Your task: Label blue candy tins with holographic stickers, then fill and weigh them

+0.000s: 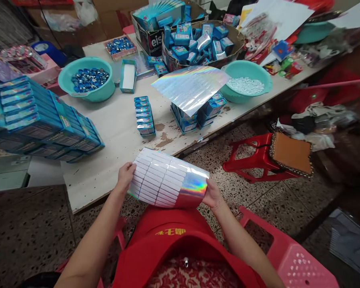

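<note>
1. left hand (126,176) pinches the left edge of a holographic sticker sheet (159,178), thumb on top.
2. right hand (212,195) grips the same sheet at its right edge; both hands closed on it.
3. sheet is over the lap, in front of the red apron (168,228), just off the near edge of the table (114,140). can't tell if it touches the apron.
4. sheet: columns of narrow white strips on the left and middle, shiny rainbow/silver area at the near right.
5. second holographic sheet (192,86) lies on stacked small blue boxes (184,121), right side of table.
6. short row of small blue boxes (144,116) stands to the left of those, mid table.
7. big stack of blue boxes (42,124) at far left end.
8. teal bowl (100,95) with shiny blue pieces, far left; other teal bowl (262,74) with small white pieces, right, beside second sheet.
9. between bowls, farther back: open cardboard carton (235,50) full of blue packs (195,40).
10. red stool (252,158) on the floor, right of table.
</note>
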The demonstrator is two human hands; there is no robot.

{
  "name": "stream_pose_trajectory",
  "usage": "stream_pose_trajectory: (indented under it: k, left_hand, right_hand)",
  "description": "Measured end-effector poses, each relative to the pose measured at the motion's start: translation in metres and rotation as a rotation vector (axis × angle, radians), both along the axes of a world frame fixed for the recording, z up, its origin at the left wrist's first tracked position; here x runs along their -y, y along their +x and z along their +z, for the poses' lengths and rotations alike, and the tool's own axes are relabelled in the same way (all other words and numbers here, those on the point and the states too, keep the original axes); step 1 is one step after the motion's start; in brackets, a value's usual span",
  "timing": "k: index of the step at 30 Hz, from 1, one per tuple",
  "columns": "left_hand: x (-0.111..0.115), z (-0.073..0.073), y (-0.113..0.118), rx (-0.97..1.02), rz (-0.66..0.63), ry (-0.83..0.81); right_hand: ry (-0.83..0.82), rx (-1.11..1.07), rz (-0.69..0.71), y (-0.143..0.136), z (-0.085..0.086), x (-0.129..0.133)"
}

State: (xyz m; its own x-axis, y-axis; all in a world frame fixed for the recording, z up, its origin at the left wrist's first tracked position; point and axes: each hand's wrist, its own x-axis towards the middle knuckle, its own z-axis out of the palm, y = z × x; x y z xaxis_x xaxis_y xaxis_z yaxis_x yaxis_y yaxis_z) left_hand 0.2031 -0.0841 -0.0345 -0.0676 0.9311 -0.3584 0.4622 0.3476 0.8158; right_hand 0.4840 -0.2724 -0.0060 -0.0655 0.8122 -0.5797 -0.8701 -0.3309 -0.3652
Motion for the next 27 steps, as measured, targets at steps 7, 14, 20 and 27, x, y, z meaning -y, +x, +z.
stream_pose_trajectory:
  k: [7,14,20,27]
  left_hand:
    - [0.026,0.037,0.083,-0.366,-0.287,0.428]
    - [0.126,0.088,0.17,-0.166,-1.09,0.485]
    - [0.122,0.103,0.187,-0.159,-1.083,0.418]
    - [0.121,0.112,0.191,-0.125,-1.124,0.368]
  right_hand:
    - [-0.065,0.155,-0.064,0.01,0.018,0.031]
    - [0.019,0.256,-0.253,0.008,0.049,0.04]
    - [0.029,0.242,-0.365,0.002,0.052,0.05]
    - [-0.046,0.169,-0.496,0.001,0.051,0.052]
